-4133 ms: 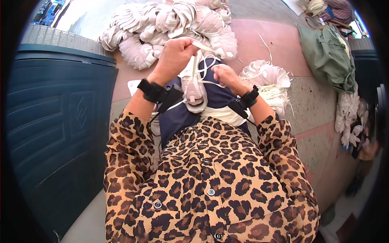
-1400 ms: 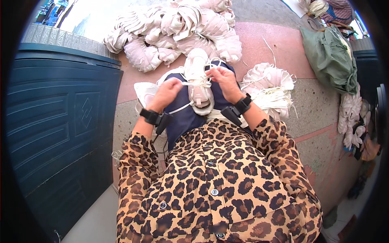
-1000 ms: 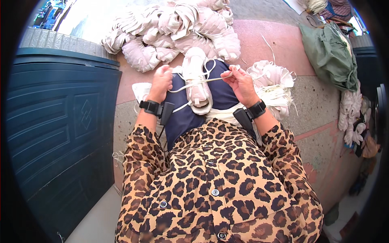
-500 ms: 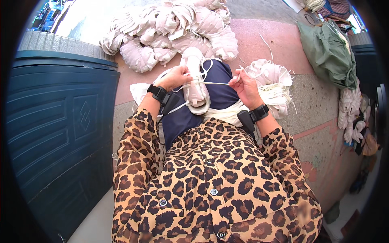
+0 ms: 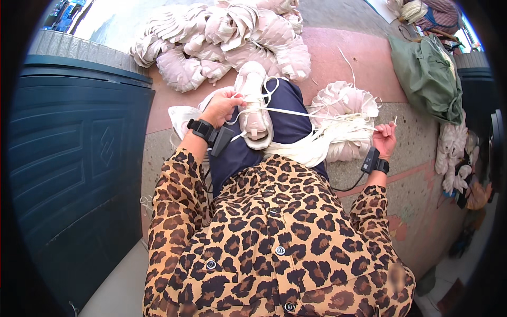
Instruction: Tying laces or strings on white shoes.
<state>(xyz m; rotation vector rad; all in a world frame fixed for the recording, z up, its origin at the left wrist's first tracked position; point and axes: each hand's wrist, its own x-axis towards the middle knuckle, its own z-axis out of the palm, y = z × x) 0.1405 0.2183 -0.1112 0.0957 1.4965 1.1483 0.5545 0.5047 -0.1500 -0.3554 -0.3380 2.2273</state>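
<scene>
A pale pink and white shoe upper lies across my lap on the dark blue trousers, its toe end pointing away from me. At its left edge my left hand is closed in a pinch on a white shoelace. Far out to the right, my right hand is pinching the lace's other stretch, and a short end sticks up above its fingers. Between the shoe and that hand the shoelace runs taut. A loose lace loop stands beside the toe part. Under the taut lace, a bundle of cream laces spreads over my right thigh.
Beyond my knees lies a large heap of pale shoe uppers. Another rolled bundle of uppers sits right of my leg. A dark blue panelled door stands close on the left, a green sack at the far right.
My right hand has swung outward to the right, drawing the lace out to a much longer stretch. My left hand has shifted slightly left and stays by the shoe.
</scene>
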